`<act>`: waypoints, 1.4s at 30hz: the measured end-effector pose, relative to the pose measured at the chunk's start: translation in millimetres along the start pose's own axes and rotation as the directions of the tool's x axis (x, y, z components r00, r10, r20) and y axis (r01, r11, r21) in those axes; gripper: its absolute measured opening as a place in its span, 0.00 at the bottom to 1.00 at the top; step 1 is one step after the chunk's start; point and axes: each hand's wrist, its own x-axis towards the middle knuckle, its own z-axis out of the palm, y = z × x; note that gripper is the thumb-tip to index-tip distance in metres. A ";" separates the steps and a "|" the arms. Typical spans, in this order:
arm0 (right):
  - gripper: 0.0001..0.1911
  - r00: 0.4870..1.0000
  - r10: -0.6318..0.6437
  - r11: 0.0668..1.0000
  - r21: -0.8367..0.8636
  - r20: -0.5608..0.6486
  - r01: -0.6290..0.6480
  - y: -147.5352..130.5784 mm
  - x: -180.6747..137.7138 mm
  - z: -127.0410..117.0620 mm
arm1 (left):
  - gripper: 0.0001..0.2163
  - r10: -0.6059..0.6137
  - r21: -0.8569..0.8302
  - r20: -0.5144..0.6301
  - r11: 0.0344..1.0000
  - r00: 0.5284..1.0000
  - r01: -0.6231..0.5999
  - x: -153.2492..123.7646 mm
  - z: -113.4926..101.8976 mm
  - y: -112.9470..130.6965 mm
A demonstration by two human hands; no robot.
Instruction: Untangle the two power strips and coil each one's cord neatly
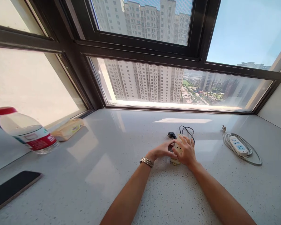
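Observation:
A cream-coloured power strip lies on the speckled white sill between my two hands. My left hand, with a metal watch on the wrist, grips its left side with thumb and fingers curved. Across the upper and right part of the strip, my right hand is closed with its fingers over it, hiding much of its face. The near end of the strip sticks out below the hands. A black cord loops behind the strip, and a black plug rests just beyond my left fingers.
To the right lies a white power strip with its grey cord coiled round it. A water bottle, a tissue pack and a dark phone are on the left. Framed windows border the sill's far side.

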 end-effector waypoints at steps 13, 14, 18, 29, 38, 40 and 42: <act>0.22 0.988 0.117 0.985 -0.139 0.101 -0.102 37.6 1.6 0.8 | 0.28 -0.130 -0.183 -0.186 0.979 0.974 0.095 -2.2 -5.3 4.1; 0.22 0.978 0.201 0.969 -0.160 0.059 -0.189 53.3 3.5 -0.7 | 0.29 -0.133 -0.155 -0.181 0.982 0.974 0.105 -2.8 -5.5 4.4; 0.24 0.774 0.612 0.756 -0.168 -0.164 -0.633 111.3 6.6 -12.8 | 0.35 -0.156 -0.029 -0.117 0.988 0.981 0.153 -5.9 -8.8 4.9; 0.17 0.968 0.110 0.993 0.057 -0.227 -0.100 102.6 10.0 10.0 | 0.33 -0.141 0.067 -0.123 0.986 0.982 0.150 0.1 -8.4 -1.5; 0.25 0.892 0.364 0.915 0.282 -0.266 -0.289 141.1 14.1 10.6 | 0.31 -0.119 0.079 -0.109 0.989 0.987 0.128 0.7 -11.8 -8.1; 0.28 0.839 0.475 0.860 0.343 -0.265 -0.379 150.4 16.2 10.7 | 0.32 -0.126 0.078 -0.114 0.988 0.985 0.135 0.0 -10.6 -6.4; 0.33 0.761 0.583 0.798 0.376 -0.283 -0.471 155.4 18.1 11.3 | 0.32 -0.136 0.078 -0.118 0.986 0.984 0.145 -1.0 -8.6 -3.0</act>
